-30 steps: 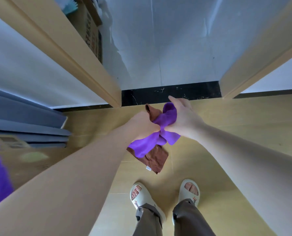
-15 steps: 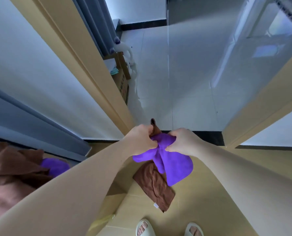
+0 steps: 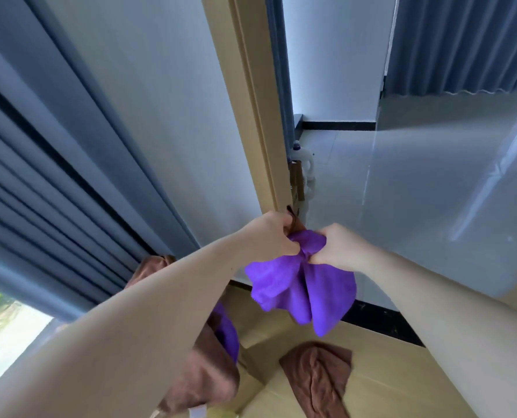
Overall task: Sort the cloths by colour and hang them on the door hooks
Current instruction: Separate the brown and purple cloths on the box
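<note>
Both hands meet in front of the pale wooden door frame (image 3: 251,122), and both grasp the bunched top of a purple cloth (image 3: 304,292). The left hand (image 3: 267,236) has its fingers (image 3: 285,241) curled tight round the gather from one side. The right hand (image 3: 340,247) pinches it from the other side, and the knuckles of the two hands are close together. The purple cloth hangs directly below the fingers, spreading into two loose lobes, and it is clear of the floor (image 3: 380,375). Just above the left fingers a narrow brown strip (image 3: 297,225) with a dark loop pokes up, gripped in that same hand. Well below the fingers, under the purple cloth's lowest tip, the end of a brown cloth (image 3: 319,377) shows against the wood-coloured floor. The purple cloth hides whether this end and the strip above are one piece. To the left of the fingers and lower down, partly under the left forearm, lies a heap of cloths (image 3: 204,384). It is mostly brown folds with a purple one (image 3: 227,334) tucked among them. Far to the left of the fingers hangs a grey-blue curtain (image 3: 46,152). Beyond the fingers, past the door frame, a white bottle (image 3: 307,164) stands by a cardboard box (image 3: 296,184) on pale tiles (image 3: 432,182). A black threshold strip (image 3: 382,318) runs below and to the right of the right hand.
</note>
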{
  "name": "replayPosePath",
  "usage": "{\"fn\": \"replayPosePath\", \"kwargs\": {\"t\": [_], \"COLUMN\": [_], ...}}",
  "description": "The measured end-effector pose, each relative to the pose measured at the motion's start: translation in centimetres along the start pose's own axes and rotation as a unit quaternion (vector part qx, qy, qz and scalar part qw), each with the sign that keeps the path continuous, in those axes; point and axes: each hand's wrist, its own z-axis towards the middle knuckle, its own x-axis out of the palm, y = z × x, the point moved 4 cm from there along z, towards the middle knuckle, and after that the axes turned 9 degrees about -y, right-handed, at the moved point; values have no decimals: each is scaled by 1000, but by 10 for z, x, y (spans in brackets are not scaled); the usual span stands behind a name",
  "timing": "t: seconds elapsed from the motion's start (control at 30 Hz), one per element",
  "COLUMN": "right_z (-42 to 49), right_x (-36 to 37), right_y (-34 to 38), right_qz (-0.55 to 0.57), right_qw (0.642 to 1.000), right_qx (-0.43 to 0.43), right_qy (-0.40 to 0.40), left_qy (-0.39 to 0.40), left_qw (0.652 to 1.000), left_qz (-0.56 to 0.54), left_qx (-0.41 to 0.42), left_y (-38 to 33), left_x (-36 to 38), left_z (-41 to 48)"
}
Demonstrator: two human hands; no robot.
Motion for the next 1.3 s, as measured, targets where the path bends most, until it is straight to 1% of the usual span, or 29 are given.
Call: {"fn": "replayPosePath", "kwargs": {"t": [0.2,0.33,0.4,0.53,0.67,0.77,0.9,0.97,1.03,1.13,1.2,1.3], "right_z": [-10,-17,-22,-31,-29,-20,-7,2,14,30,39,44], "right_x": [-8,-2,2,17,41,72,126,154,183,222,244,266], "right_y": [89,145,173,227,267,282,285,282,277,265,256,240], "right_qz": [2,9,3,-14,-44,-61,-8,31,84,154,146,41], "right_qw": [999,999,998,991,985,979,981,982,984,984,988,995], "right_qx": [-38,-51,-54,-72,-80,-80,-48,-30,-16,-5,-26,-85], "right_qy": [1,17,45,109,146,177,188,183,159,84,40,23], "left_qy": [-23,-36,-15,29,53,68,68,48,15,-50,-94,-121], "left_qw": [999,998,999,991,980,972,963,960,962,968,963,952], "left_qz": [26,10,-12,-98,-146,-168,-185,-196,-185,-95,-56,-71], "left_qx": [-21,-41,-51,-88,-125,-150,-186,-193,-201,-226,-247,-273], "left_y": [16,36,47,79,114,148,203,234,263,307,335,367], "left_x": [-85,-137,-161,-200,-222,-226,-214,-205,-195,-176,-161,-136], "left_z": [-37,-62,-77,-103,-120,-127,-128,-123,-117,-106,-100,-94]}}
